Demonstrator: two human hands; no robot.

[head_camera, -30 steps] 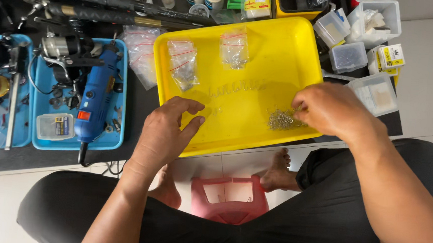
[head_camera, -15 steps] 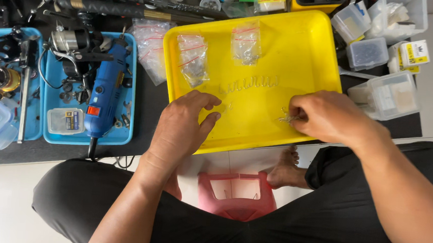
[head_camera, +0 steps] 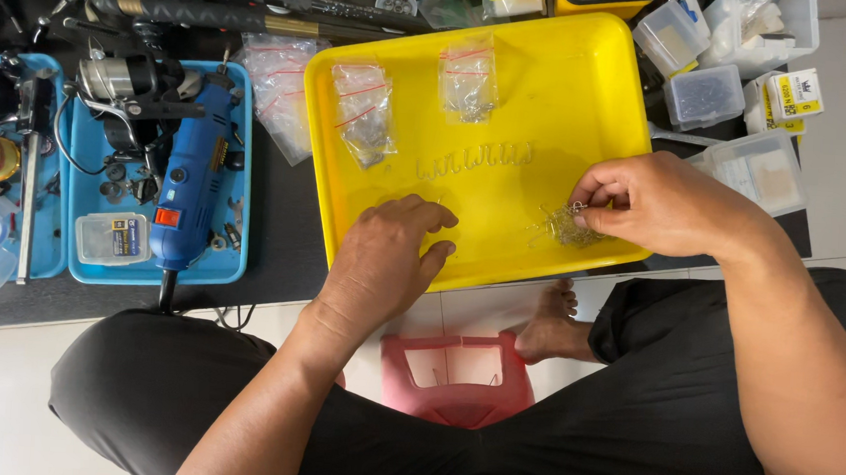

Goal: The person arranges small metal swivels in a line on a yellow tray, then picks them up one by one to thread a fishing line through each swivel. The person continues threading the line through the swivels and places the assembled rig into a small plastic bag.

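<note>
Wire clips (head_camera: 569, 225) lie in a small tangled heap on the yellow tray (head_camera: 589, 91), right under your right hand (head_camera: 665, 203); the heap has no clear long axis, and you cannot count its pieces. Your right thumb and forefinger are pinched together on one clip at the top of the heap. Just beyond your left fingertips, a row of clips (head_camera: 475, 160) stands side by side, the row running left to right between your two hands; it looks like about eight, each piece's long axis pointing away from you. Your left hand (head_camera: 387, 265) rests palm down on the tray with its fingers loosely curled, holding nothing. Against half a second ago, your right hand has slid a little further from your left. Beyond your left hand lie two small clear bags (head_camera: 364, 112) on the tray, and a third bag (head_camera: 280, 87) lies just off its edge, beside a blue rotary tool (head_camera: 189, 184).
</note>
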